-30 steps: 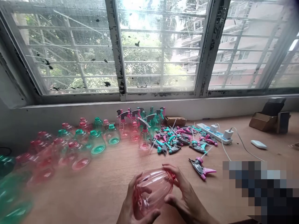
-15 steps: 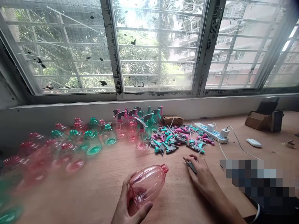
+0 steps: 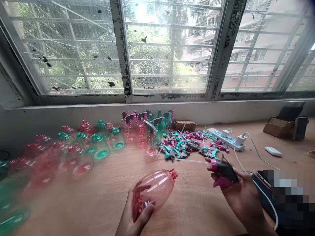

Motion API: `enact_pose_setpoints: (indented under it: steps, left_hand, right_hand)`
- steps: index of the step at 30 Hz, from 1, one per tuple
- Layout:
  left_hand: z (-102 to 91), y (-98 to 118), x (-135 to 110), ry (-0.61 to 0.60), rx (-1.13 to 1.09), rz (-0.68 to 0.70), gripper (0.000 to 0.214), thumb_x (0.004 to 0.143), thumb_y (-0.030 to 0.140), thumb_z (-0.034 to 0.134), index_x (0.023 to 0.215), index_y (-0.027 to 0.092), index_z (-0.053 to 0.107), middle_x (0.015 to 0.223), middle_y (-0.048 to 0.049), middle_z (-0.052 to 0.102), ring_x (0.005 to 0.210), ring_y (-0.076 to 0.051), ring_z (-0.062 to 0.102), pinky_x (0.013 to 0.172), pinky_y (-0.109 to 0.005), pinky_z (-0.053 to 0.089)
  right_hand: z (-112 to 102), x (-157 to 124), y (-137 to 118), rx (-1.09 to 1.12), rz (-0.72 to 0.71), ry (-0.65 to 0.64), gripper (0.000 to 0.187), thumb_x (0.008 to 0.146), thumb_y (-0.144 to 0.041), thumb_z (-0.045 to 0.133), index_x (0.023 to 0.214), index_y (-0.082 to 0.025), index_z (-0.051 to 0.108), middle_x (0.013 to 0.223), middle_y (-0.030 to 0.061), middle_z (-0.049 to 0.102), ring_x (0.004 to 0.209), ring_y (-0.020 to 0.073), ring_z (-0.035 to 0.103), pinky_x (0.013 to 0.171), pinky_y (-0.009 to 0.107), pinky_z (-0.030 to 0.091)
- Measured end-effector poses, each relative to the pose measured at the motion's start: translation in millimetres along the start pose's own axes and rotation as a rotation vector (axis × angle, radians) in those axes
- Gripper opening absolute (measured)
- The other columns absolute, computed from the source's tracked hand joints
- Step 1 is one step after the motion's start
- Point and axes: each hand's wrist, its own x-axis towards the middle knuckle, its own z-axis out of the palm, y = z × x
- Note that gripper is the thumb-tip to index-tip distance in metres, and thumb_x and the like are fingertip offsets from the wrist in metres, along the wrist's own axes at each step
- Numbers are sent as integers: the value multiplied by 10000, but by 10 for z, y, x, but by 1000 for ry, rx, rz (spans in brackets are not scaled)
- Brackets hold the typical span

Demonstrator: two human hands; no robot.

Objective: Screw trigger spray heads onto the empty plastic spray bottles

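My left hand (image 3: pixel 137 206) is wrapped round the base of a clear pink plastic bottle (image 3: pixel 157 188), tilted so its bare threaded neck points up and to the right. In my right hand (image 3: pixel 243 193) lies a black and pink trigger spray head (image 3: pixel 222 170), palm turned upward. Its thin white dip tube (image 3: pixel 193 161) sticks out to the left, above and to the right of the bottle's neck, apart from it. Behind both hands spreads a pile of pink, green and black spray heads (image 3: pixel 189 144).
Pink and green bottles without tops (image 3: pixel 100 147) stand in rows at left. Bottles with spray heads (image 3: pixel 129 129) stand by the wall. A power strip (image 3: pixel 226 139), a white mouse-like object (image 3: pixel 273 151), a cardboard box (image 3: pixel 277 126) and a white cable (image 3: pixel 267 196) are on the right.
My right hand has lifted off the table and turned palm up, moving right, with the spray head now plainly seen in it. The left hand still holds the bottle in nearly the same place.
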Motion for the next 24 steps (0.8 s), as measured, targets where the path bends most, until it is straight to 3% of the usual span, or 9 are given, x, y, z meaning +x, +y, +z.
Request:
enact_pose_setpoints:
  steps: [4, 9, 14, 20, 24]
  left_hand:
    - [12, 3, 15, 77, -27, -12, 745, 778, 631, 683, 1353, 246, 407, 1361, -94, 549, 958, -247, 633, 929, -379, 481]
    - [15, -20, 26, 97, -67, -8, 750, 763, 614, 713, 1345, 236, 427, 1334, -94, 565, 923, -228, 646, 876, -339, 521]
    - [1, -73, 19, 74, -86, 67, 737, 755, 643, 697, 1340, 266, 452, 1304, -75, 598, 874, -210, 666, 852, -335, 544]
    - [12, -24, 47, 134, -188, 33, 723, 710, 644, 746, 1274, 267, 498, 1195, -66, 660, 766, -160, 628, 766, -285, 564]
    - [17, -9, 14, 110, -209, 69, 684, 707, 640, 754, 1254, 285, 549, 1160, -54, 692, 739, -164, 639, 734, -289, 555]
  right_hand:
    - [-54, 24, -125, 199, 309, -49, 344, 893, -341, 548, 988, -135, 806, 1089, 137, 823, 817, 239, 765, 730, 292, 657]
    - [-33, 27, 16, 344, 409, -89, 408, 928, -332, 506, 1021, -66, 802, 1044, 172, 831, 788, 232, 768, 745, 284, 657]
    - [75, -23, 52, 339, 419, -152, 430, 964, -326, 479, 1015, -45, 799, 1024, 178, 830, 779, 244, 770, 766, 309, 662]
    - [34, 19, -102, 341, 331, -16, 384, 951, -273, 489, 981, -67, 813, 856, 139, 829, 676, 205, 745, 674, 277, 666]
    - [57, -49, -77, 291, 327, -78, 361, 937, -290, 528, 989, -73, 812, 955, 168, 840, 717, 225, 757, 692, 291, 672]
